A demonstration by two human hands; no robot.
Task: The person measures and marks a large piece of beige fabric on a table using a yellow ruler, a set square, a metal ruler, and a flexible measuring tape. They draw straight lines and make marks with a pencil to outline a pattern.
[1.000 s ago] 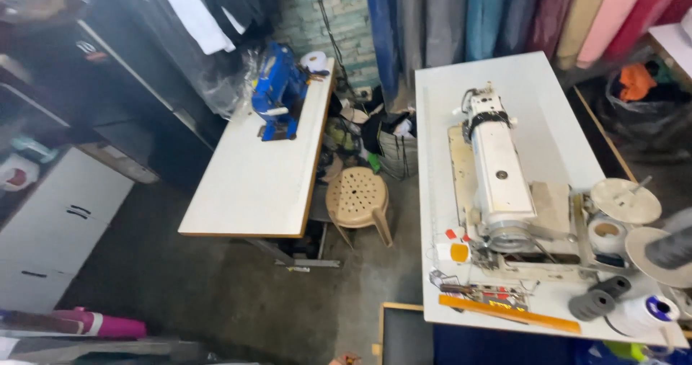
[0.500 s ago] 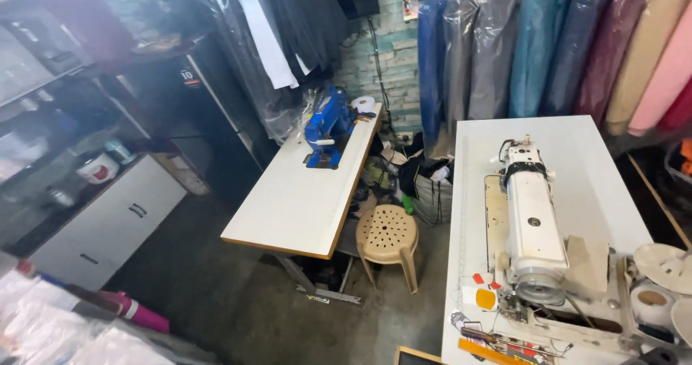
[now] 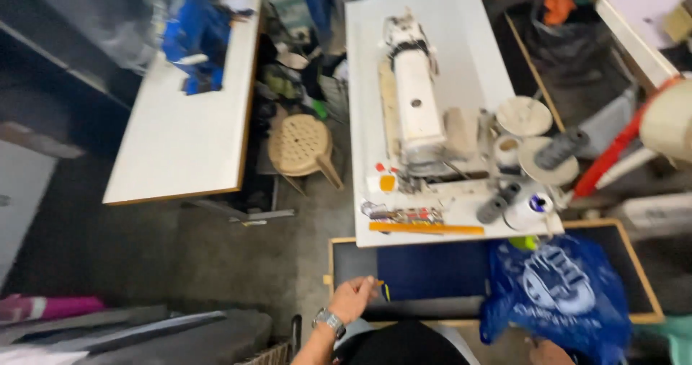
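My left hand (image 3: 352, 300), with a metal watch at the wrist, rests at the near edge of a dark blue tabletop with a wooden rim (image 3: 432, 268). Its fingers are curled, and a small thin yellow-and-dark item (image 3: 383, 289) sticks out at the fingertips. A blue plastic bag (image 3: 555, 293) with a white print lies on the right of that tabletop. Only a sliver of my right hand (image 3: 551, 352) shows at the bottom edge, just under the bag. Whether it grips the bag is hidden.
Beyond stands a white table (image 3: 440, 26) with a white sewing machine (image 3: 414, 98), a yellow ruler (image 3: 425, 228), thread cones (image 3: 497, 203) and tape rolls. A beige plastic stool (image 3: 299, 145) sits between it and a second white table (image 3: 187, 141) bearing a blue machine (image 3: 194, 37).
The view has tipped down and moved nearer. The hanging fabrics have left the picture, and the dark blue tabletop, the blue bag and my hands have come into it.
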